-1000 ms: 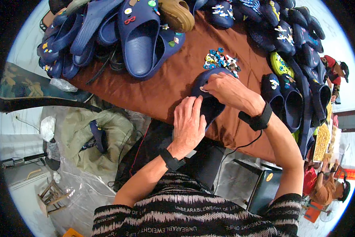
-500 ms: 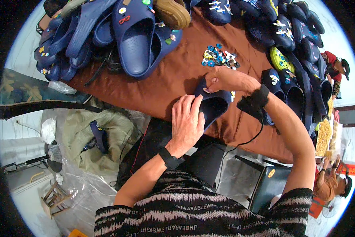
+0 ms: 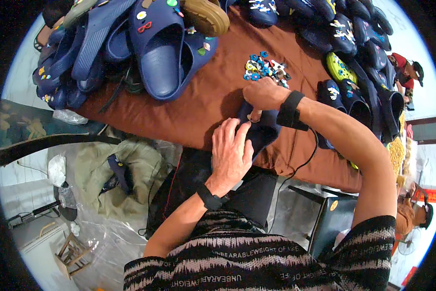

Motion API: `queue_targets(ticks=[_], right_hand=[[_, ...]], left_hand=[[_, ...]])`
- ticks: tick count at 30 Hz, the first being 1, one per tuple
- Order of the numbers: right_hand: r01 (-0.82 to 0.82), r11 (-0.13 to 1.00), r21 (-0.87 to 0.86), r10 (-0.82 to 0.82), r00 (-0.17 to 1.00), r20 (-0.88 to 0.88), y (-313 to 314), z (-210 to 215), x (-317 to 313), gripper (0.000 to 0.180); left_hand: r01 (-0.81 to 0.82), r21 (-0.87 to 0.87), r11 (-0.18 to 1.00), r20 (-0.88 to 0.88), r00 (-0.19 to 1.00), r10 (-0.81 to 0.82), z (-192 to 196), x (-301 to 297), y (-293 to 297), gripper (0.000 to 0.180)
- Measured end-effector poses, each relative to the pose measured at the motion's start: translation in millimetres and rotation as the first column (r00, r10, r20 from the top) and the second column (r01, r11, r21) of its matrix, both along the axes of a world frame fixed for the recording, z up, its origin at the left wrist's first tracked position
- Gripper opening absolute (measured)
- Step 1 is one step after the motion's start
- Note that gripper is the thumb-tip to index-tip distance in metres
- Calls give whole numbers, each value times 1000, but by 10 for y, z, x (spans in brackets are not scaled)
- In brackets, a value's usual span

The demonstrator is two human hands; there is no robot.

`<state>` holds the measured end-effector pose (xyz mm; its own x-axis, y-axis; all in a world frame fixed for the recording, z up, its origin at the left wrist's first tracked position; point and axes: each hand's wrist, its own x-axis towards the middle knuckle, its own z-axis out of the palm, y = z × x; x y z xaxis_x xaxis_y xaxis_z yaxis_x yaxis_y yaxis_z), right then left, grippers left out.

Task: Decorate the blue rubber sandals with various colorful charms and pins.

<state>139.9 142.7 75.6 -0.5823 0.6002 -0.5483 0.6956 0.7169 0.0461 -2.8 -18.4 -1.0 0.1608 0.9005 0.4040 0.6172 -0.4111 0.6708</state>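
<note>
A dark blue clog lies at the table's near edge, its opening toward me. My left hand grips its left side, fingers over the edge and the thumb by the opening. Over the toe, my right hand is closed, its fingers curled under and partly hidden. One digit points down at a small pale shoe charm on the clog's upper. Just beyond the right hand is a pile of small loose shoe charms in blue, white, yellow and black.
Blue clogs are heaped at the far left, with a tan-soled one. More clogs and a lime-green one line the right. A brown cloth covers the table. An olive sack holding a clog sits left. Other people are at right.
My right forearm has swung, its wrist shifting left and up. The right hand's pressing digit now points down at the charm on the clog. My left hand stays nearly in place.
</note>
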Motion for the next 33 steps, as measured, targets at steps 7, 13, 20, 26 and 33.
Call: queue_targets(ticks=[7, 13, 20, 26, 33], right_hand=[[153, 970, 190, -137, 986, -98, -42, -312, 42, 41], [116, 990, 84, -121, 991, 56, -74, -82, -204, 24], [41, 994, -105, -54, 990, -129, -24, -112, 146, 30], [92, 969, -230, -132, 978, -161, 75, -92, 135, 31], [105, 994, -42, -110, 986, -125, -15, -92, 82, 39]], left_hand=[[56, -39, 998, 52, 997, -54, 42, 4, 20, 44], [34, -33, 999, 34, 999, -33, 2, -25, 10, 43], [47, -18, 999, 56, 997, -46, 4, -7, 3, 43], [17, 22, 1000, 60, 998, -18, -39, -8, 20, 39], [15, 16, 1000, 45, 999, -16, -37, -7, 11, 40]])
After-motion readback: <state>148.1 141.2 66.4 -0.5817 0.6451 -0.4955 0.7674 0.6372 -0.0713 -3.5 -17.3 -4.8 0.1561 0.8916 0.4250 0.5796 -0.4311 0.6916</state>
